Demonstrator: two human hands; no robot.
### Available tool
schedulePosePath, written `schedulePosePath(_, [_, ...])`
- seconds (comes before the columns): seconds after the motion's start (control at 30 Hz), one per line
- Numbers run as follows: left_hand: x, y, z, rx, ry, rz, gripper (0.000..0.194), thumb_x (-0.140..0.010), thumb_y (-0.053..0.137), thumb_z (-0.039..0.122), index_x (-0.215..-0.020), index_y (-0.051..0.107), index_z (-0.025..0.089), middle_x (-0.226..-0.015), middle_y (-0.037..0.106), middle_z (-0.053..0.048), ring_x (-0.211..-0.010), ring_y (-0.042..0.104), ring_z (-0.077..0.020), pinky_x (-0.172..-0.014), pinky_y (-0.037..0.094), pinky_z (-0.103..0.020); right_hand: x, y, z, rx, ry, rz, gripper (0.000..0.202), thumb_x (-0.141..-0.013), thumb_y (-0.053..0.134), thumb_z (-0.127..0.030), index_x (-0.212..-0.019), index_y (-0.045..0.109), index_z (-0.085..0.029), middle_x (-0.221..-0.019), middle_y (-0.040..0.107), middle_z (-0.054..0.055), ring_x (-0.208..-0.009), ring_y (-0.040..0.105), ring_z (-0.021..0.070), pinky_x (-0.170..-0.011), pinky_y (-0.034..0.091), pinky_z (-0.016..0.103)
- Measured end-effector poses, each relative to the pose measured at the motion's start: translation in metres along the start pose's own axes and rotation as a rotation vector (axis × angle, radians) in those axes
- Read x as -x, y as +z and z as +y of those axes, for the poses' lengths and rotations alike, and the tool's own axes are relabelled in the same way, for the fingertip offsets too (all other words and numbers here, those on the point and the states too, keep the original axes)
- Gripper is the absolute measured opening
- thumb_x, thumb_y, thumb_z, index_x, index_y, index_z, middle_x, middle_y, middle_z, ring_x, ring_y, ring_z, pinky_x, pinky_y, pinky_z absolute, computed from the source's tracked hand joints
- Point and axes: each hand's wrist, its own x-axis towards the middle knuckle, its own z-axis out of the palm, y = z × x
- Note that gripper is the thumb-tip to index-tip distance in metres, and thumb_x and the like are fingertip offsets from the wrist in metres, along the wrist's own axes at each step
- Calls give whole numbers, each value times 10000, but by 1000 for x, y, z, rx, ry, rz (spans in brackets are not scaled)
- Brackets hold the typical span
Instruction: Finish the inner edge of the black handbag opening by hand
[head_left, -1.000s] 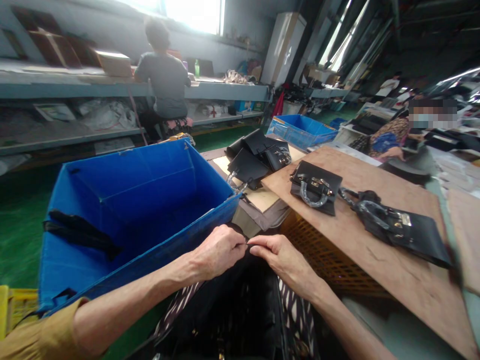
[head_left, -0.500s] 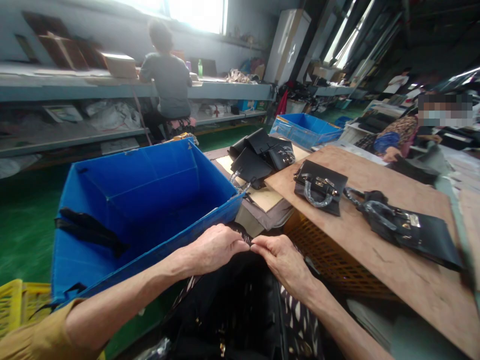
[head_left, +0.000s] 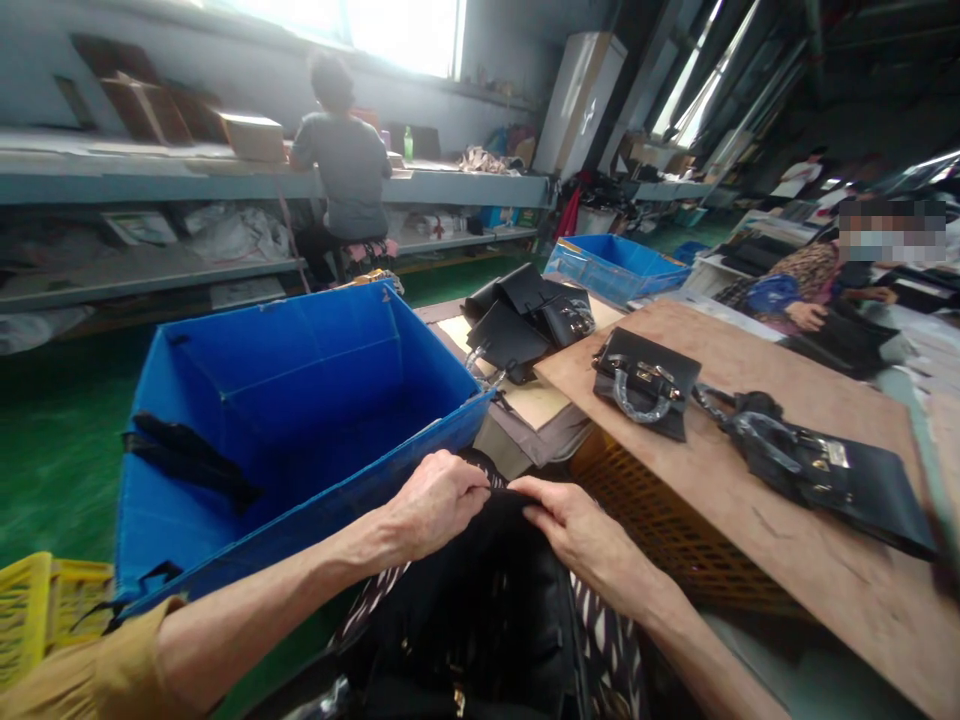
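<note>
A black handbag (head_left: 480, 610) with gold-coloured metal fittings lies across my lap, over patterned cloth. At its far edge, my left hand (head_left: 442, 505) is closed, pinching the black material between thumb and fingers. Just to the right, my right hand (head_left: 566, 515) grips the same edge, thumb and fingertips on either side of it. A small gap separates the two hands. Plastic-wrapped parts of the bag show at the lower left, and its underside is hidden.
A large blue bin (head_left: 300, 400) with a black strap stands ahead left. On the wooden board (head_left: 750, 360) at right lie a black handbag (head_left: 646, 380) and another black bag (head_left: 817, 460). More black bags (head_left: 525, 315) are piled behind. A yellow crate (head_left: 56, 610) is lower left. Co-workers sit further off.
My right hand has shifted slightly right along the bag's edge, so the gap between the hands is wider. The view has tilted a little; both hands keep their hold.
</note>
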Motion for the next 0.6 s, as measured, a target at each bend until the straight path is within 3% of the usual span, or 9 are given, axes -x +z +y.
schedulePosePath(0.07, [-1, 1, 1, 2, -2, 1, 242, -773, 426, 143, -584, 578, 127, -486, 358, 35, -466, 285, -69, -464, 212, -194, 3, -4, 0, 13, -20, -53, 396, -776, 447, -161, -1154, 522, -250, -1122, 584, 14, -1023, 531, 164, -892, 375, 268])
schedulePosePath(0.13, [-1, 3, 3, 28, 1, 1, 230, -776, 432, 154, -629, 607, 135, -502, 409, 27, -471, 323, -73, -474, 235, -193, 1, -5, -5, 122, 9, -17, 514, -728, 488, -145, -1232, 447, -238, -1261, 487, 34, -1090, 488, 189, -934, 355, 301])
schedulePosePath(0.23, [1, 5, 9, 115, 7, -10, 209, -775, 447, 174, -672, 625, 139, -571, 519, 4, -518, 416, -90, -508, 286, -192, -10, -2, -18, 255, 22, 16, 582, -684, 535, -138, -1247, 427, -237, -1214, 531, 55, -1039, 524, 221, -877, 395, 325])
schedulePosePath(0.33, [7, 4, 13, 314, -45, -11, 256, -796, 433, 226, -613, 582, 129, -597, 559, -7, -544, 462, -102, -514, 317, -194, -21, 1, -32, 248, -79, -97, 633, -671, 552, -126, -1268, 394, -259, -1070, 618, 31, -981, 562, 212, -817, 417, 297])
schedulePosePath(0.47, [22, 3, -6, 881, -166, 4, 200, -793, 453, 277, -722, 559, 122, -668, 585, -19, -602, 537, -128, -572, 406, -222, -22, 4, -46, 304, -178, -120, 794, -671, 555, -88, -1361, 213, -283, -1251, 497, 27, -1034, 532, 196, -854, 406, 298])
schedulePosePath(0.53, [30, 10, -25, 1243, -298, -14, 104, -728, 516, 221, -758, 539, 124, -710, 608, -36, -658, 583, -152, -642, 447, -262, -16, 9, -53, 429, -238, -88, 757, -675, 576, -86, -1340, 268, -272, -1312, 431, 48, -1106, 473, 225, -914, 368, 352])
schedulePosePath(0.6, [39, 23, -43, 1478, -448, 9, 98, -623, 549, 121, -714, 514, 127, -663, 601, -24, -632, 588, -140, -645, 451, -254, -9, 17, -62, 554, -352, -72, 588, -699, 607, -147, -1251, 415, -210, -1306, 429, 94, -1171, 391, 275, -972, 297, 423])
